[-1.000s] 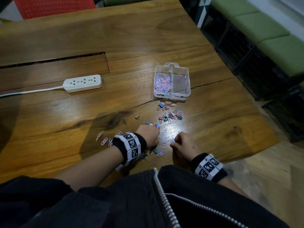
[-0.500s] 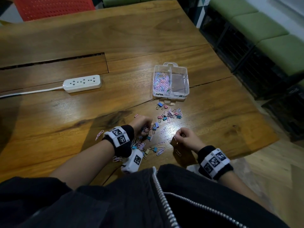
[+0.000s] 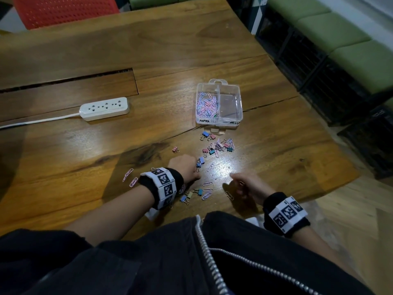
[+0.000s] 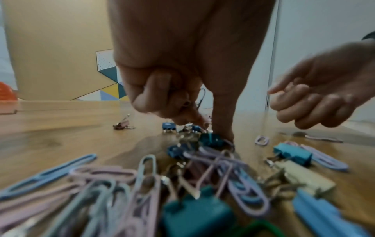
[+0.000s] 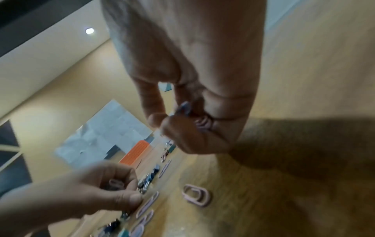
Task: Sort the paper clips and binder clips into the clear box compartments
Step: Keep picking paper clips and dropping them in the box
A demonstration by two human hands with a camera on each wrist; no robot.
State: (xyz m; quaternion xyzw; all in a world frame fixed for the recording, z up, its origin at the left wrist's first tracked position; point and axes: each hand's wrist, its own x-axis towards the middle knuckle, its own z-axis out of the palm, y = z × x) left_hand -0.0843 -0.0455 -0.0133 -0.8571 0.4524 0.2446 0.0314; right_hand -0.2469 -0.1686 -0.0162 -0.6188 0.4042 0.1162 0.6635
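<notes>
The clear box (image 3: pixel 239 107) stands at mid-table; its left compartment holds pastel paper clips (image 3: pixel 206 106) and its right one looks bare. Binder clips (image 3: pixel 219 145) mixed with paper clips lie just in front of it. My left hand (image 3: pixel 196 167) is curled with its fingertips down beside two blue binder clips (image 3: pixel 200 161). In the right wrist view the left hand (image 5: pixel 129 192) holds a pink paper clip (image 5: pixel 115 184) in its palm. My right hand (image 3: pixel 238 184), raised a little off the table, pinches several paper clips (image 5: pixel 201 123). More loose paper clips (image 3: pixel 207 189) lie between the hands.
A white power strip (image 3: pixel 105 108) with its cord lies at the left. Two paper clips (image 3: pixel 128 174) lie left of my left wrist, and a pink binder clip (image 3: pixel 175 149) sits alone. The table (image 3: pixel 297 167) ends close on the right; green benches (image 3: pixel 350 39) stand beyond.
My left hand has shifted toward the blue binder clips and turned at the wrist. My right hand has risen off the table with clips pinched in its fingers.
</notes>
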